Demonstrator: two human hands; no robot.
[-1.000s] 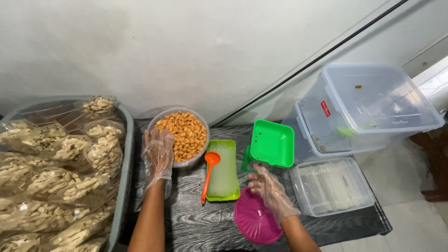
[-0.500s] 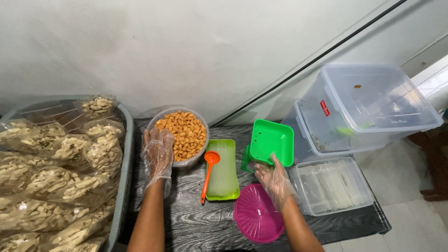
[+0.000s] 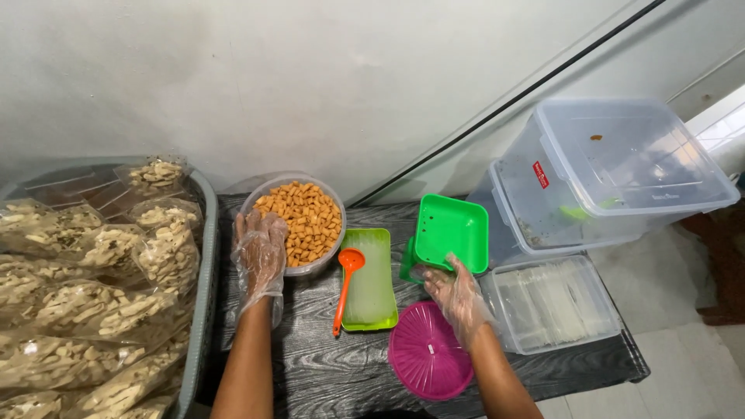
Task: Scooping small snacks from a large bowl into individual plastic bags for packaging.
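Note:
Both hands wear thin clear plastic gloves. My left hand (image 3: 261,257) rests flat, fingers apart, against the near rim of a clear round bowl (image 3: 330,252) full of orange square snacks (image 3: 305,219). My right hand (image 3: 457,296) reaches under the tilted green square pan of a small green scale (image 3: 452,232) and touches its base; whether it grips it is unclear. A round magenta lid (image 3: 427,361) lies just below that hand. An orange scoop (image 3: 346,283) rests on a lime green tray (image 3: 371,280) between the hands.
Everything sits on a dark wood-grain table (image 3: 334,368). A grey tub (image 3: 203,287) of bagged pale chips fills the left. A clear box of folded plastic bags (image 3: 551,303) lies at the right, with large clear lidded bins (image 3: 613,174) stacked behind it against the wall.
My right hand has lifted off the magenta lid and moved up to the base of the green scale. My left hand stays at the bowl.

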